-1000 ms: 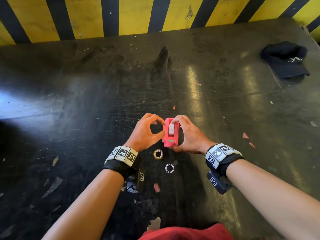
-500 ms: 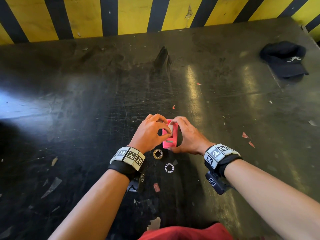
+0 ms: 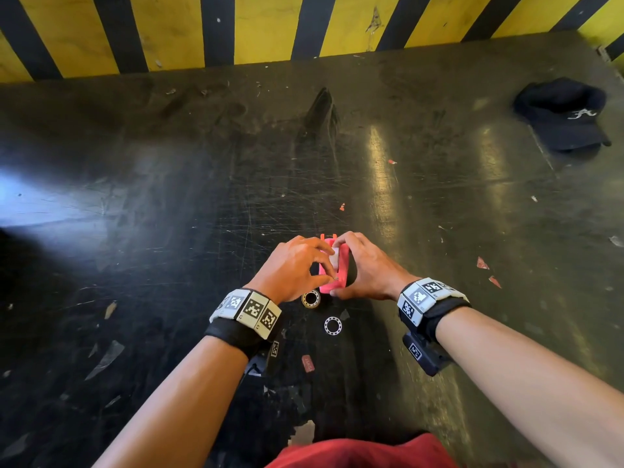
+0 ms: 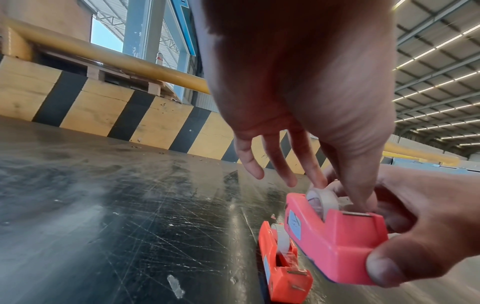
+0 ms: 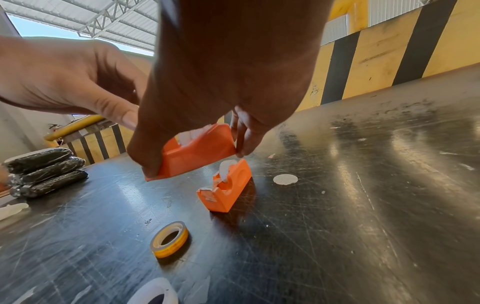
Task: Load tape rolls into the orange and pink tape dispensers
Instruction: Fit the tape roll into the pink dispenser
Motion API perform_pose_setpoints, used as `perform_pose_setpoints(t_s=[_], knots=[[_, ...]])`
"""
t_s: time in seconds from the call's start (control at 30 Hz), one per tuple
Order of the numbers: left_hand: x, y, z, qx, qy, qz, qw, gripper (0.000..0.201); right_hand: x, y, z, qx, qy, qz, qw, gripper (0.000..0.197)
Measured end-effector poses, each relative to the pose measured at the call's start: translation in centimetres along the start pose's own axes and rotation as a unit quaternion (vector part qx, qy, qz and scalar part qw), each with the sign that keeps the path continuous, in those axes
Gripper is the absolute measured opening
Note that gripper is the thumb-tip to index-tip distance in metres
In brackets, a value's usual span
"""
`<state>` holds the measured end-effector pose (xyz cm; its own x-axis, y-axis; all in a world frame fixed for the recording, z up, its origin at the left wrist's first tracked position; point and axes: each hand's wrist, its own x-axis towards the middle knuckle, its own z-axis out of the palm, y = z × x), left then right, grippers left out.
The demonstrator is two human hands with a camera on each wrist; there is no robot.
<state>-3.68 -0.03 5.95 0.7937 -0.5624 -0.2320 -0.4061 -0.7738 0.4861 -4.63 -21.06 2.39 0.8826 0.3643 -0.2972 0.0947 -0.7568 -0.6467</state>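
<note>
The right hand (image 3: 368,268) clamps the pink tape dispenser (image 4: 335,240) by thumb and fingers at its two ends, holding it clear of the table (image 3: 169,197). The left hand (image 3: 293,268) pinches the tape strip at the cutter end, above the seated tape roll (image 4: 323,200). Directly below the grip stands the orange tape dispenser (image 5: 226,187), loaded; nearer the person lie a yellow tape roll (image 5: 170,238) and a white ring (image 3: 333,325).

We read only a white embroidered script letter A on the black cap (image 3: 563,113); the labels on both tape dispensers stay too blurred for us
</note>
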Motion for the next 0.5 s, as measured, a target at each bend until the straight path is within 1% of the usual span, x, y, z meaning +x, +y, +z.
perform_pose_setpoints(t_s=[0.07, 0.13, 0.37, 0.5], knots=[[-0.2, 0.1, 0.1, 0.014, 0.001, 0.005, 1.000, 0.009, 0.1, 0.0, 0.1, 0.001, -0.004, 0.002, 1.000, 0.092], [-0.4, 0.1, 0.4, 0.028, 0.015, 0.014, 0.999, 0.009, 0.2, 0.0, 0.1, 0.004, -0.003, 0.002, 1.000, 0.090], [-1.1, 0.3, 1.7, 0.062, 0.110, 0.052, 0.991, 0.011, 0.7, 0.5, 0.3, 0.017, 0.013, 0.002, 1.000, 0.090], [-1.4, 0.0, 2.5, 0.085, 0.102, 0.052, 0.990, 0.019, 0.7, 1.0, 0.2, 0.028, 0.029, 0.007, 0.999, 0.089]])
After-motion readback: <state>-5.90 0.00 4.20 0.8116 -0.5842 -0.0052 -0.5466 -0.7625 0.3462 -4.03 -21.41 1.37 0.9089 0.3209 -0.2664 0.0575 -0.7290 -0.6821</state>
